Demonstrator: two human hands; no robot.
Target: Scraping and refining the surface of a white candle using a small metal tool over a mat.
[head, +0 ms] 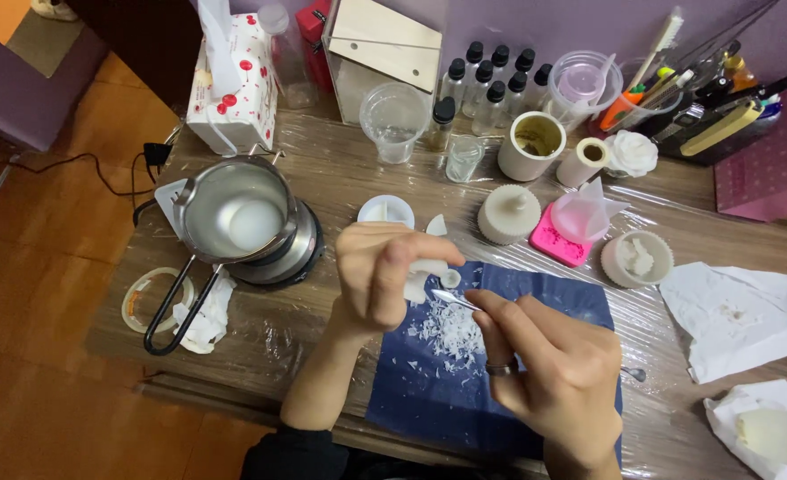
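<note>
While left hand fingers pinch one white wax piece, right hand grips one metal blade, one blue mat.

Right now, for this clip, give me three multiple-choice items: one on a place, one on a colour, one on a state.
1. Where does the metal pouring pot stand?
A. on the round heater at the table's left
B. on the blue mat
C. on the floor

2. What colour is the mat under the white shavings?
A. pink
B. dark blue
C. green

3. What is the left hand doing?
A. lying flat on the table
B. holding a small white piece
C. gripping the pot handle

Answers: 1 A, the pot sits on the heater. 2 B, the mat is dark blue. 3 B, its fingers pinch the white piece while the right hand holds a thin metal tool against it.
</note>
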